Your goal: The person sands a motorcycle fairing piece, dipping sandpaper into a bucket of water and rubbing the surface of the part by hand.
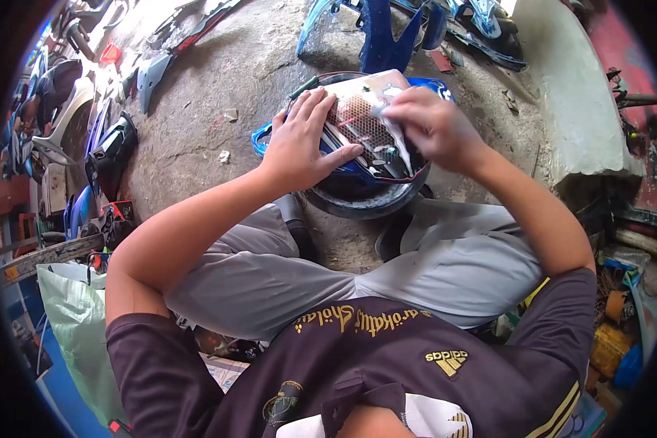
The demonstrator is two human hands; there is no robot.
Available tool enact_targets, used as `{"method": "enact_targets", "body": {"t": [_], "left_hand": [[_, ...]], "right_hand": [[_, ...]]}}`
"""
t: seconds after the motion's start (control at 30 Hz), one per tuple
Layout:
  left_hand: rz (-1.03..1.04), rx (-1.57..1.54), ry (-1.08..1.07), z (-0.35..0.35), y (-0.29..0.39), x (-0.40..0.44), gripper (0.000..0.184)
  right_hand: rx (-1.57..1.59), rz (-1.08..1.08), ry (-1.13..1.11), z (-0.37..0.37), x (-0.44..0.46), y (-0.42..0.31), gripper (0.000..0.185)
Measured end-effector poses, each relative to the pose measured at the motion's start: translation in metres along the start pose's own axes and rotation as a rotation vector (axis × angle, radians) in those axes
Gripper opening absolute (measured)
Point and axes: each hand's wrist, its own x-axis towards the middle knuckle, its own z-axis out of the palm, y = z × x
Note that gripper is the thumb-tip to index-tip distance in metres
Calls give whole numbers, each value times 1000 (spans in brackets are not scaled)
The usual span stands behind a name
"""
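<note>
A panel with a brown honeycomb pattern and white and black graphics (359, 120) lies in front of me, blue plastic (259, 140) showing at its sides. It rests on a round black base (361, 202), which looks like a tyre or tub. My left hand (304, 139) lies on the panel's left part, fingers stretched out and thumb apart. Over the right part, my right hand (434, 128) is closed in a pinch. Something small and pale shows at its fingertips, too blurred to name. A white, glossy streak runs down the panel below that hand.
Blue plastic body panels (387, 36) lie on the concrete floor (197, 109) ahead. More motorcycle parts, including a black piece (113, 150), crowd the left. A concrete ledge (573, 95) stands on the right. A pale green bag (80, 328) sits by my left elbow.
</note>
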Motion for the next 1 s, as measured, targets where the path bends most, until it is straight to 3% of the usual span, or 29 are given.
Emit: {"method": "enact_targets", "body": {"t": [0.03,0.13,0.17,0.2,0.27,0.37,0.47,0.53,0.6,0.73,0.8,0.93,1.0], "left_hand": [[3,1,10,2,1,-2,105],[19,22,20,2,9,-5,104],[24,35,9,0,16,-5,103],[27,50,-1,-1,22,-6,102],[34,56,19,0,27,-6,101],[51,35,46,2,21,-6,96],[166,17,-70,-14,0,-1,97],[349,-24,-194,-33,-28,8,108],[344,-31,-241,-42,-46,4,115],[228,-4,-232,-26,-58,-12,118],[255,-8,-188,-21,-59,-17,114],[308,98,-149,-19,-52,-23,113],[326,131,-132,-19,-48,-24,114]], "right_hand": [[-34,-155,-65,4,4,-3,32],[13,-30,-75,5,8,21,30],[16,54,-99,-1,13,52,27],[29,330,-79,-7,14,66,25],[-98,464,-57,-17,13,84,27],[115,221,-9,-9,31,33,27],[-111,-188,-109,16,34,20,25],[-53,161,-163,6,40,34,20],[-172,384,-99,2,39,63,20],[-49,352,-148,9,49,29,20],[-49,9,-241,22,57,4,18],[-73,28,-259,27,67,22,18],[-12,410,-182,18,63,55,21]]}}
